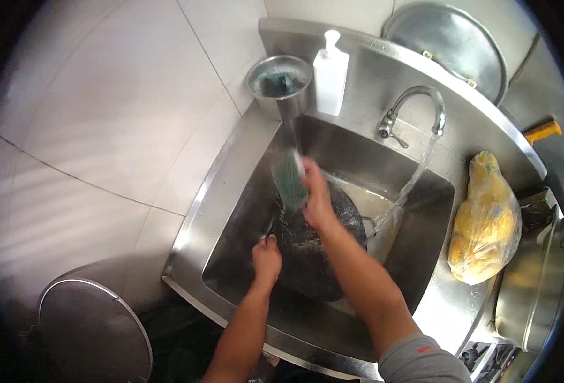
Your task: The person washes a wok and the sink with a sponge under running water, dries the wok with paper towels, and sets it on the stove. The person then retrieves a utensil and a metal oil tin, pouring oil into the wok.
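Note:
A dark round pan (317,255) sits tilted in the steel sink (231,255). At its left edge my left hand (267,258) is closed on the rim, the fingertips partly hidden. My right hand (317,195) grips a green scouring pad (288,182), smeared by motion, over the upper left part of the pan. The curved faucet (416,108) runs a stream of water (416,175) into the right side of the sink, beside the pan.
Behind the sink stand a steel bowl (294,105) with a green pad in it and a white pump bottle (330,80). A plastic bag of yellow items (486,223) lies on the right ledge. A round metal lid (451,48) leans at the back; a large pot (531,287) stands right.

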Available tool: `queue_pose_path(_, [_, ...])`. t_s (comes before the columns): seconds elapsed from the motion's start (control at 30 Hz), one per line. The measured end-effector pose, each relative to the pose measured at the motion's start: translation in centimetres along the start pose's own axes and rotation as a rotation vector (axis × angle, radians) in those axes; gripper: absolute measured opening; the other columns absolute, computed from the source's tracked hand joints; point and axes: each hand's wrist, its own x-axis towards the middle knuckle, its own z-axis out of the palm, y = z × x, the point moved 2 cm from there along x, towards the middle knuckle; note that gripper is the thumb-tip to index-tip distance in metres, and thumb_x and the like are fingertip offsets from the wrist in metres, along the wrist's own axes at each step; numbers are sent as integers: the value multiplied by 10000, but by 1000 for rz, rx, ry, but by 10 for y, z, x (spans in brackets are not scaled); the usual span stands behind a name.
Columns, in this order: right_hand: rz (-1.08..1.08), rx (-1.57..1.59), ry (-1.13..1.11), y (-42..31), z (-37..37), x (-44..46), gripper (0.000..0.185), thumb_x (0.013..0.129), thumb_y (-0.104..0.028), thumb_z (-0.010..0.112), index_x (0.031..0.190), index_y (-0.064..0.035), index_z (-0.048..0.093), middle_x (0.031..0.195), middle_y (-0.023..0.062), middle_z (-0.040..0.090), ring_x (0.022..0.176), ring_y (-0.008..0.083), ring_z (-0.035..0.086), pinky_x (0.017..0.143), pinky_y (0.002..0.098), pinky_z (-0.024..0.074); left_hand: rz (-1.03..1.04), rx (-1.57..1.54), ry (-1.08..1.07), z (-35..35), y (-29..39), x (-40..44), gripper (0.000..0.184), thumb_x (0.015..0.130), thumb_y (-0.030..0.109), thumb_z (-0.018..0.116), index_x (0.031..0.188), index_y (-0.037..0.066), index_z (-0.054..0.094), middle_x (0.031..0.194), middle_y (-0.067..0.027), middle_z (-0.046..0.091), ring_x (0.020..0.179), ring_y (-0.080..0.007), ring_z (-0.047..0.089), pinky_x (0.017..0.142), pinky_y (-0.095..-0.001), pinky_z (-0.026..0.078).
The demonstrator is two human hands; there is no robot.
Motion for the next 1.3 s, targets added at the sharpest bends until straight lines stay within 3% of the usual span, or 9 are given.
queue_pose_path(0.23, [174, 267, -8, -110, 20, 77, 660, 931, -543, 343, 1319, -12, 393, 1258, 172, 515, 1094, 302, 514, 913, 423, 409, -36, -143, -77, -1, 5, 0, 301, 922, 223, 505, 659, 109, 411, 515, 5, 366, 375, -109, 344, 340, -286, 269])
queue_pose_path(0.6, [324, 344, 524, -92, -183, -69, 112, 869, -47, 439, 901, -12, 540, 758, 62, 559, 701, 177, 569, 611, 307, 509, -151, -169, -82, 4, 18, -14, 302, 920, 243, 503, 663, 121, 401, 505, 15, 345, 366, -102, 338, 336, -286, 254])
queue_pose_path(0.77, [399, 124, 646, -90, -201, -80, 190, 863, 11, 426, 1017, 36, 535, 822, 115, 607, 693, 212, 611, 608, 324, 528, -44, -25, -237, 45, 81, -64, 422, 909, 289, 497, 628, -26, 482, 540, -104, 463, 522, -259, 509, 543, -421, 387])
queue_pose_path(0.8, [426, 48, 659, -91, -202, -82, 194, 877, -2, 424, 1021, 39, 548, 848, 132, 622, 711, 223, 614, 632, 340, 531, 493, 406, -195, 56, 90, -71, 459, 912, 303, 477, 628, -57, 484, 589, -209, 507, 587, -371, 526, 595, -465, 389])
queue_pose_path(0.9, [380, -151, 470, -90, -214, -80, 214, 876, -23, 406, 975, 61, 577, 854, 144, 633, 711, 240, 634, 584, 336, 532, 337, 292, -257, 64, 155, -125, 482, 914, 320, 460, 649, -81, 496, 662, -287, 519, 669, -453, 520, 644, -495, 384])
queue_pose_path(0.97, [441, -231, 490, -97, -207, -80, 223, 858, -18, 414, 958, 67, 595, 841, 155, 645, 698, 243, 646, 530, 316, 526, 432, 377, -221, 57, 185, -147, 486, 910, 333, 466, 654, -78, 502, 653, -280, 519, 664, -451, 521, 639, -487, 389])
queue_pose_path(1.1, [331, -273, 436, -83, -216, -78, 207, 903, -124, 427, 1005, -8, 565, 868, 170, 624, 727, 300, 650, 673, 388, 548, 109, -178, -335, 20, 223, -161, 333, 933, 256, 489, 659, 112, 367, 502, 18, 338, 361, -73, 310, 316, -246, 234])
queue_pose_path(1.2, [311, -1379, 213, -81, -227, -77, 247, 880, -143, 445, 1046, -22, 582, 984, 209, 618, 854, 365, 633, 809, 463, 505, 61, -387, -431, -5, 250, -179, 363, 936, 260, 496, 644, 133, 323, 476, 10, 323, 340, -77, 272, 309, -244, 185])
queue_pose_path(1.3, [86, -1458, 905, -128, -193, -107, 303, 854, -170, 466, 1107, -51, 585, 1070, 223, 603, 988, 362, 598, 853, 488, 468, 96, -399, -467, -22, 262, -195, 371, 938, 276, 503, 645, 138, 322, 462, 8, 313, 332, -80, 255, 307, -243, 174])
